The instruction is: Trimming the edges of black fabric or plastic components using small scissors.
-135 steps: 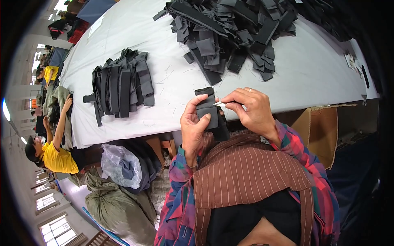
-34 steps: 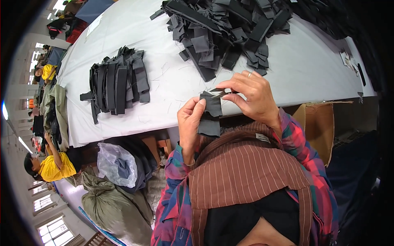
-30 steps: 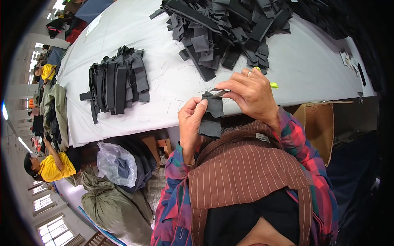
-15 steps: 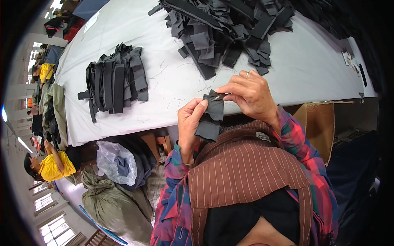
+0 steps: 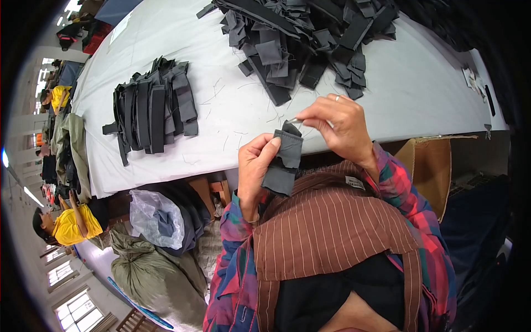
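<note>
My left hand pinches a dark grey strip of cloth near its stitched upper edge, in front of my apron. The strip's lower part hangs folded below my fingers. My right hand is closed on a small slim metal tool, mostly hidden by the fingers; its exact kind cannot be made out. The tool's tip meets the dark top corner of the cloth. Beyond my hands lies a loose heap of similar dark strips, while a neater stack of strips sits to the left.
The white-covered table ends just before my body, with loose threads scattered on it. An open cardboard box stands below at the right. A clear plastic bag and a green sack are at the lower left, near a person in yellow.
My right hand has shifted slightly, bringing the metal tool to the cloth's top corner from lower on it. The strip has turned a little and shows more of its stitched edge.
</note>
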### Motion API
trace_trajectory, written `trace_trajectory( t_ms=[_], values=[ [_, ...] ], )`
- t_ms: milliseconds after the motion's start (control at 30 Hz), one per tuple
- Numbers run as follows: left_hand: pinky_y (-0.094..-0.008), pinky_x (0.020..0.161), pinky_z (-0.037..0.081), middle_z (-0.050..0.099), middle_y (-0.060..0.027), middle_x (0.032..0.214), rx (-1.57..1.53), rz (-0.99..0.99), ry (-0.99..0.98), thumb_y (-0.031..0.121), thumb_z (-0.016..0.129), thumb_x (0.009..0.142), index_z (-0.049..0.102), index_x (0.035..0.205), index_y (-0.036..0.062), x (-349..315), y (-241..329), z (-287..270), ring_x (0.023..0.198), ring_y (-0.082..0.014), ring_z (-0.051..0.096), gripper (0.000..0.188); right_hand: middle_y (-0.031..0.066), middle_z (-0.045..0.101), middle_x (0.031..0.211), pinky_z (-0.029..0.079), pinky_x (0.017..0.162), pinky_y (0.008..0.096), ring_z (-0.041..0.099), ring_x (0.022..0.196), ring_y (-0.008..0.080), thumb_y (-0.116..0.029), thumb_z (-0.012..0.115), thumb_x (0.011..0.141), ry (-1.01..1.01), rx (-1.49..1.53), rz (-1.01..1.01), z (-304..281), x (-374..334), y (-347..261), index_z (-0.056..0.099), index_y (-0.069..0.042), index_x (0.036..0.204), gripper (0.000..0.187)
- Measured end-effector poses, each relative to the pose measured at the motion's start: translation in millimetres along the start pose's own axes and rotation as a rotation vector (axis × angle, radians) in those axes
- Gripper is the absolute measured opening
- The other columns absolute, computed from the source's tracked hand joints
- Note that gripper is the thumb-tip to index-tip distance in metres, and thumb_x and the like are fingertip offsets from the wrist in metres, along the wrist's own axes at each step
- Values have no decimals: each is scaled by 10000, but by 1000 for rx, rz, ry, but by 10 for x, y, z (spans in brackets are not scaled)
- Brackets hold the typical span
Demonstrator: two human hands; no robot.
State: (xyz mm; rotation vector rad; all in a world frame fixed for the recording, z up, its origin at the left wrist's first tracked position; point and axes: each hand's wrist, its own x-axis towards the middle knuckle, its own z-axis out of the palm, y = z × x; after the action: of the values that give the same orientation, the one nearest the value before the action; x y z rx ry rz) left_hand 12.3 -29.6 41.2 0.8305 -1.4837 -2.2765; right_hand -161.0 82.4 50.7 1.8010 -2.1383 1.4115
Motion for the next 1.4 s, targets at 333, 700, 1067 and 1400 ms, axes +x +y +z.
trace_trajectory(
  t_ms=[333,700,1067,1400],
  values=[
    [-179,625,364,537,59,767,-172,118,171,102,550,950,569,844,55,31,-58,122,680,-14,436,118,18,588,714,397,592,326,528,635,217,-131,725,734,73,-108,44,-22,-137,-189,677,-117,903,176],
    [-211,634,478,647,-35,868,-219,43,150,125,603,924,600,999,11,45,-133,116,699,-78,579,136,-4,589,734,383,586,329,539,660,207,-171,711,755,169,-184,59,91,-170,-240,665,-132,900,158],
    [-242,681,533,659,-82,909,-300,7,105,93,639,890,583,1081,-19,22,-73,195,748,-120,634,228,-13,571,728,349,571,327,506,635,195,-173,722,738,218,-258,14,116,-187,-222,669,-140,918,191],
    [-261,722,532,660,-97,948,-307,5,67,77,653,872,575,1089,-31,15,-65,176,784,-136,638,255,-28,547,702,316,549,326,463,597,198,-169,736,698,233,-346,-69,99,-193,-227,684,-153,903,212]
  ],
)
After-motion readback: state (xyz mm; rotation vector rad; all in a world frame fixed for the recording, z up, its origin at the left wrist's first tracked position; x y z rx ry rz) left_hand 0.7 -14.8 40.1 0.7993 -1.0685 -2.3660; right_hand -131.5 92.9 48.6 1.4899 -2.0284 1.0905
